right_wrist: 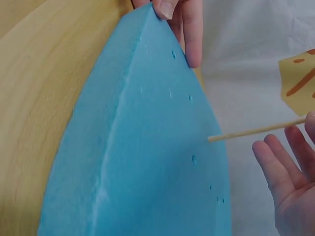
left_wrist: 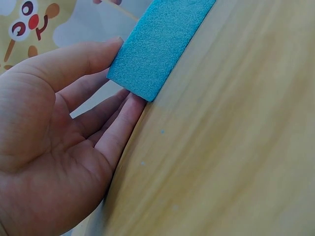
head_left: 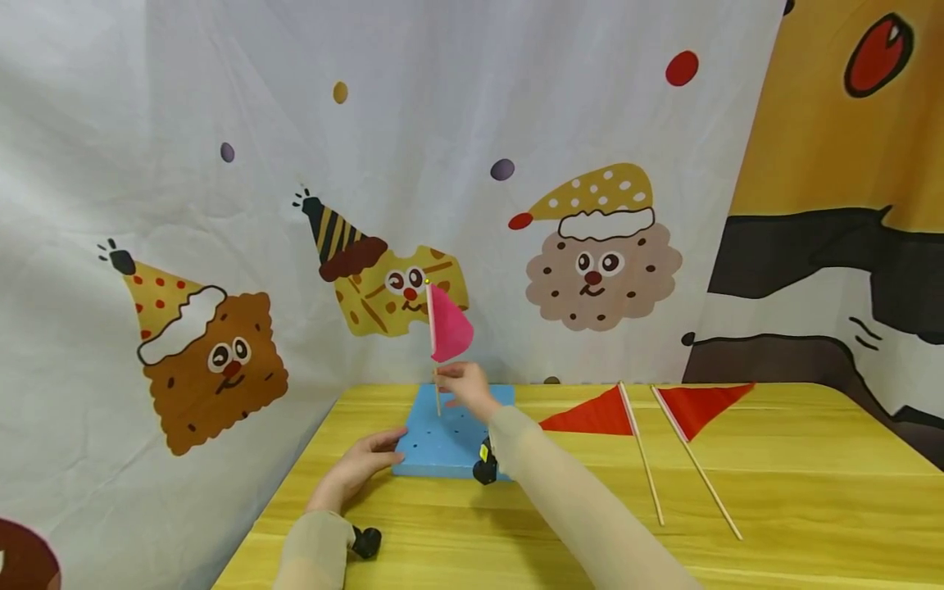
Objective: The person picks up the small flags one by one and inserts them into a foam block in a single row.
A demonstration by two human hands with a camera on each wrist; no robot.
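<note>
Blue foam block [head_left: 450, 434] steadied by flat left hand [head_left: 357, 469]; right hand [head_left: 466, 392] pinches pink flag [head_left: 447, 328].

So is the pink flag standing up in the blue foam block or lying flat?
Standing upright: the pink flag has its stick planted in the foam block, with the right hand at the stick.
</note>
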